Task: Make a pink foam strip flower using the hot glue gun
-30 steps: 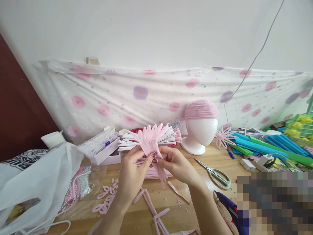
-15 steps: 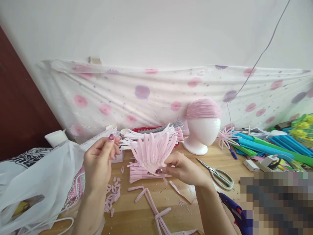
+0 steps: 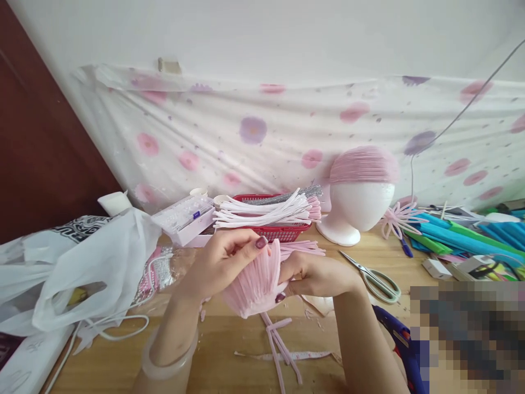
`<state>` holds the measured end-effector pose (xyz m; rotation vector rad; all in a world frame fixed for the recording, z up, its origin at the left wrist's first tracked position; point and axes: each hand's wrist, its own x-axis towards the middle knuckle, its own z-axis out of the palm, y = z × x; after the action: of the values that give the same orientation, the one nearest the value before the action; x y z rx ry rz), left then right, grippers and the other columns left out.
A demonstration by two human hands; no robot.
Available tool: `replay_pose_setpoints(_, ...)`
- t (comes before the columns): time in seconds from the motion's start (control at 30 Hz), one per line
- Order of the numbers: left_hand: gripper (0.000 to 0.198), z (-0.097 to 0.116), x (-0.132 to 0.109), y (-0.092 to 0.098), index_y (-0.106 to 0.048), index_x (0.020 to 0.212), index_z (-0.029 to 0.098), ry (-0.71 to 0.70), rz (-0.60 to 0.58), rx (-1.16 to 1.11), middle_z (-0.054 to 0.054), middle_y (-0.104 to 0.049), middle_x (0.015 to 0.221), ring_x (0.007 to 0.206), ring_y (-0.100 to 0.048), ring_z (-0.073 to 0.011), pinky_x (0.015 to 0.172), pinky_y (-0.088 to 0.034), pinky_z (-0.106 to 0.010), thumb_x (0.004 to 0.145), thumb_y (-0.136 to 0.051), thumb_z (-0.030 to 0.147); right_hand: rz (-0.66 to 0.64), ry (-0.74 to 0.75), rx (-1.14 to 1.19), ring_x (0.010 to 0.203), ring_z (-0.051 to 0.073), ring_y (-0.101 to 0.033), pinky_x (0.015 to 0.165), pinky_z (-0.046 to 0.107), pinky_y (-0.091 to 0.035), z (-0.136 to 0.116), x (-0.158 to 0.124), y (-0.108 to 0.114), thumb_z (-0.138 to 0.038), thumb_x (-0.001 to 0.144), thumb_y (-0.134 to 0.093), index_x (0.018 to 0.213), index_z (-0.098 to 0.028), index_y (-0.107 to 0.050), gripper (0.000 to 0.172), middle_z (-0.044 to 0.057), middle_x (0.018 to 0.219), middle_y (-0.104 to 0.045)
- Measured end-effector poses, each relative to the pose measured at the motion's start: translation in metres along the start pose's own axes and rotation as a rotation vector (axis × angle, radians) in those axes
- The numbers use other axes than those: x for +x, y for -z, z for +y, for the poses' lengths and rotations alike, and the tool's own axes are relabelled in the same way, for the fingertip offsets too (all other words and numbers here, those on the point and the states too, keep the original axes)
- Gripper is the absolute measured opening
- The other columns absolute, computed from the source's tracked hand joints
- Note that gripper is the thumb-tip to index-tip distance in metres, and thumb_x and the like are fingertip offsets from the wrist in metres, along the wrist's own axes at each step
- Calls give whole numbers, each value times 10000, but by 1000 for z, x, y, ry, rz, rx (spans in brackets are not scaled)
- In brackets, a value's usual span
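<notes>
A pink fan-shaped piece made of pipe cleaners is held over the wooden table, its loops pointing up. My left hand curls over its upper left side, thumb on the near face and other fingers partly hidden behind. From the right, my right hand pinches its right lower edge between thumb and fingers. Loose pink pipe cleaners lie below it on the table, beside a measuring tape. Behind my hands, a bundle of white pipe cleaners rests on a red basket.
A white foam head with a pink wrapped cap stands behind right. Scissors and a glue gun lie on the right, near blue and green bundles. White plastic bags and a cord occupy the left.
My left hand has moved right and closed onto the pink fan piece. The piece has lowered and tilted in my right hand. The view has shifted.
</notes>
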<state>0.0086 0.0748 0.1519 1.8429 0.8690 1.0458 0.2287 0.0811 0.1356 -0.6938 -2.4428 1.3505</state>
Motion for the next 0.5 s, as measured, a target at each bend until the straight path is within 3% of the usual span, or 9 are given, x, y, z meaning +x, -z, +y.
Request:
replay_pose_setpoints(0.17, 353, 4, 1, -4, -588, 647, 207, -2, 16, -38, 26, -463, 582, 546, -409, -127, 492, -329, -235, 900, -564, 452, -35, 6, 41, 732, 163, -625, 696, 256, -507, -2, -1, 2, -260, 917, -601, 910, -155, -774, 203, 23, 769, -701)
replay_pose_setpoints(0.27, 353, 3, 1, -4, -582, 633, 204, 7, 20, -77, 18, -470, 576, 540, -420, -125, 480, -350, -228, 888, -569, 448, -15, 40, 51, 842, 193, -645, 781, 300, -519, -4, -9, 7, -399, 890, -651, 1026, -163, -739, 287, 57, 917, -721)
replay_pose_setpoints(0.33, 342, 4, 0, -5, -585, 630, 202, 26, -22, -96, 17, -479, 572, 520, -416, -117, 457, -343, -220, 880, -573, 435, 130, 71, 86, 901, 216, -630, 829, 342, -505, -5, -14, 8, -571, 863, -628, 1056, -176, -704, 447, 78, 988, -697)
replay_pose_setpoints(0.4, 323, 5, 1, -7, -590, 632, 202, 55, -83, -103, 23, -477, 562, 492, -394, -105, 431, -318, -211, 873, -580, 417, 348, 75, 140, 777, 191, -582, 732, 324, -486, -8, -18, 4, -685, 881, -507, 942, -194, -668, 520, 49, 848, -636)
replay_pose_setpoints(0.5, 296, 7, 2, -12, -599, 642, 201, 78, -136, -112, 33, -479, 564, 478, -385, -92, 423, -301, -200, 874, -584, 384, 558, 30, 191, 554, 123, -357, 533, 272, -337, -16, -16, -8, -628, 956, -424, 712, -215, -512, 487, -31, 637, -399)
